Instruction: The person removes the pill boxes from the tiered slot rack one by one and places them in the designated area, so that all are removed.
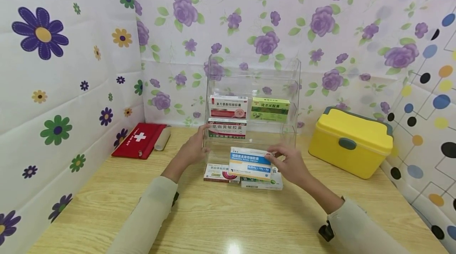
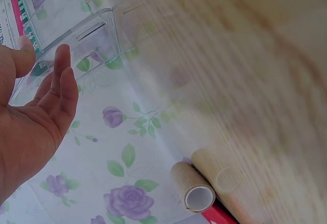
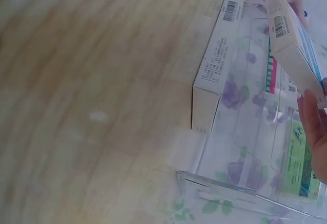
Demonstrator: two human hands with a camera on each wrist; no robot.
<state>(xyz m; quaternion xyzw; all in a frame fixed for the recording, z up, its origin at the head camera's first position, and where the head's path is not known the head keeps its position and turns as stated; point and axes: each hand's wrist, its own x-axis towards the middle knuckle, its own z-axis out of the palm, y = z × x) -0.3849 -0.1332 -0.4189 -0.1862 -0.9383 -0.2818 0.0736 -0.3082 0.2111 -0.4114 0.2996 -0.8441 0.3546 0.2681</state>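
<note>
My right hand (image 1: 290, 165) pinches the right end of a blue-and-white medicine box (image 1: 250, 163), tilted in front of the clear tiered rack (image 1: 297, 88). In the right wrist view, the thumb and fingers are at that box's (image 3: 291, 40) near end. My left hand (image 1: 192, 147) is at the rack's left side edge, with a fingertip beside a red-and-white box (image 1: 227, 129); its fingers are loosely bent in the left wrist view. Below the held box, a white-and-red box (image 1: 217, 173) and a partly covered white-and-green box (image 1: 261, 184) stand in the lowest tier.
Higher on the rack stand another red-and-white box (image 1: 228, 107) and a green box (image 1: 270, 109). A yellow case (image 1: 350, 143) sits to the right. At left lie a red first-aid pouch (image 1: 137, 141) and a beige roll (image 1: 162, 139). Patterned cloth walls (image 1: 249, 16) surround the wooden table (image 1: 213, 222).
</note>
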